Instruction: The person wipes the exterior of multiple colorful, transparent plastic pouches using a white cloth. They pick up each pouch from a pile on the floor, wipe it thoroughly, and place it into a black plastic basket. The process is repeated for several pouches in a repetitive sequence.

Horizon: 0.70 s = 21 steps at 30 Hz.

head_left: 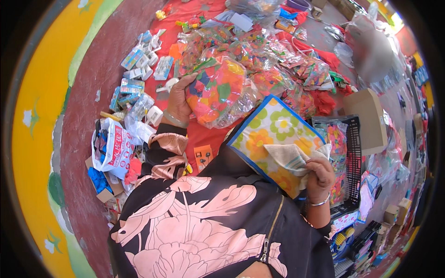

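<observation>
Floral jacket (194, 227); bags (252, 55) on red sheet (204, 138)

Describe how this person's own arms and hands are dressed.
Both the left hand and the right hand are ungloved. The left wrist wears a thin, pale bangle; the right wrist has a shiny, silvery bangle. The left sleeve is black with large pink patches, matching the pink flower print of the black jacket. Little of the right sleeve shows.
</observation>
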Each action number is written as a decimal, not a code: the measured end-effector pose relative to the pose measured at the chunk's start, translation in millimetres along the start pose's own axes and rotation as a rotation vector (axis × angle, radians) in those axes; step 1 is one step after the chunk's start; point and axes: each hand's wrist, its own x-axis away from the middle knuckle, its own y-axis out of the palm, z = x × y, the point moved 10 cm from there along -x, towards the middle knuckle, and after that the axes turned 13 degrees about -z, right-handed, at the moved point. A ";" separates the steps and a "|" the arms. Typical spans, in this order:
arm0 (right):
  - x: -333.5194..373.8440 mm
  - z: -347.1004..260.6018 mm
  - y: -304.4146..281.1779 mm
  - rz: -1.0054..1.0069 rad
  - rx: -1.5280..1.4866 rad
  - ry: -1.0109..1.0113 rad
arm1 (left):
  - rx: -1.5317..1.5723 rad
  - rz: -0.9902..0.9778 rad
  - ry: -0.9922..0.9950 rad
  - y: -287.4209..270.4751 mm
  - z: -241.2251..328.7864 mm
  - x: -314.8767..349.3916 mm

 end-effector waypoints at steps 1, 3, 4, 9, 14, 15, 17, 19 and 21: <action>0.7 6.2 -6.9 -0.001 -0.100 0.094 | 0.000 -0.012 0.018 17.9 -0.3 0.6; 0.9 14.4 -26.4 -0.006 -0.311 0.274 | 0.060 -0.088 0.015 75.3 -6.3 7.6; 2.9 26.3 -27.4 -0.032 -0.437 0.396 | 0.093 -0.121 0.014 100.1 -9.1 9.5; -30.5 5.3 -8.3 -0.137 -1.050 0.340 | -0.164 -0.345 0.072 190.8 -38.8 21.4; -21.1 21.7 11.9 0.125 -1.444 0.347 | 0.029 -0.317 -0.122 224.4 -111.9 35.9; -14.5 26.7 7.8 0.188 -1.477 0.416 | 0.060 -0.295 -0.144 218.6 -121.5 34.0; -1.2 42.2 -1.5 0.201 -1.409 0.426 | 0.124 -0.247 -0.186 201.9 -136.7 29.0; 9.9 48.8 -12.4 0.198 -1.261 0.422 | 0.039 -0.259 -0.168 193.7 -133.2 31.2; 18.6 51.3 -20.3 0.201 -1.139 0.425 | -0.028 -0.238 -0.135 189.1 -133.7 32.3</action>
